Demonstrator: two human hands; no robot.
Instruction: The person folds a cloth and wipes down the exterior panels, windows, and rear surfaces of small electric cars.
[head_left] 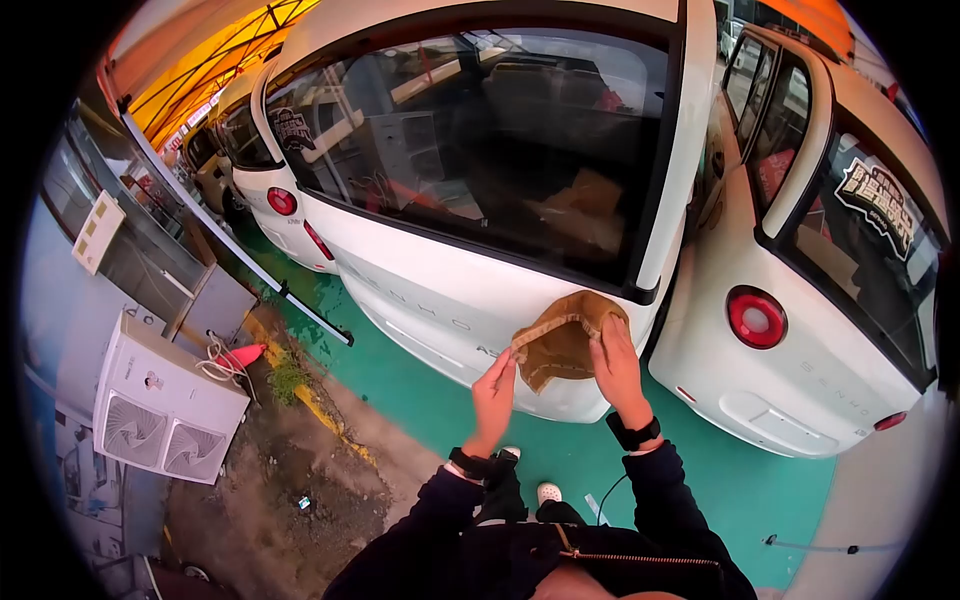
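Note:
Both my hands hold up a brown cloth piece (560, 352), shaped like a soft pouch or cap, with light stitching along its rim. Its opening faces me; I cannot tell which of the two it is. My left hand (492, 400) pinches the rim at the left side. On the other side, my right hand (618, 365) grips the cloth between thumb and fingers. Behind the cloth is the rear of a white car (430, 300), with a wide dark window above it. Whether the cloth touches the car cannot be made out.
Another white car (790, 330) with a round red tail light stands close on the right. At left, a white air-conditioner unit (170, 405) sits by a wall, with a coiled cable and a red object. A slanted metal pole (230, 225) crosses the left side above green flooring (460, 440).

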